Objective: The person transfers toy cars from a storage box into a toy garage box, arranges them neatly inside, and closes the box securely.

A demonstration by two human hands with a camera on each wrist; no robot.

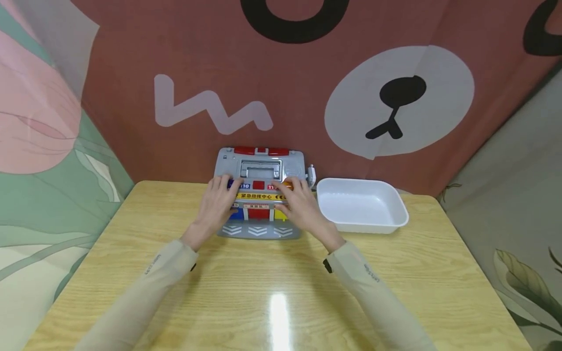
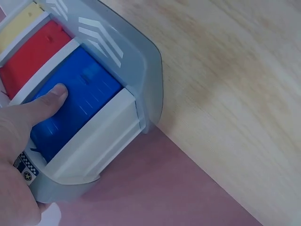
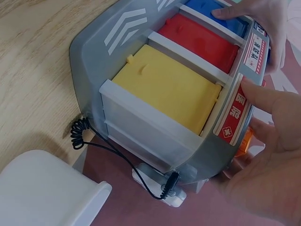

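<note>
A grey toy garage [image 1: 259, 196] with a yellow sign strip and blue, red and yellow doors stands toward the table's back. My left hand [image 1: 212, 207] grips its left side, fingers over the top. In the left wrist view, the thumb of that hand [image 2: 21, 134] lies on the blue door [image 2: 77, 99]. At the opposite end, my right hand [image 1: 306, 208] holds the top edge near the yellow door [image 3: 164, 87]. The right wrist view shows the right thumb [image 3: 263, 96] against the red label, other fingers reaching behind.
A white plastic bin [image 1: 362, 227] stands right of the garage. A white handset [image 3: 162, 190] on a coiled black cord [image 3: 80, 134] hangs at the garage's right side. Behind the wooden table [image 1: 246, 273] rises a printed cloth [image 1: 298, 73].
</note>
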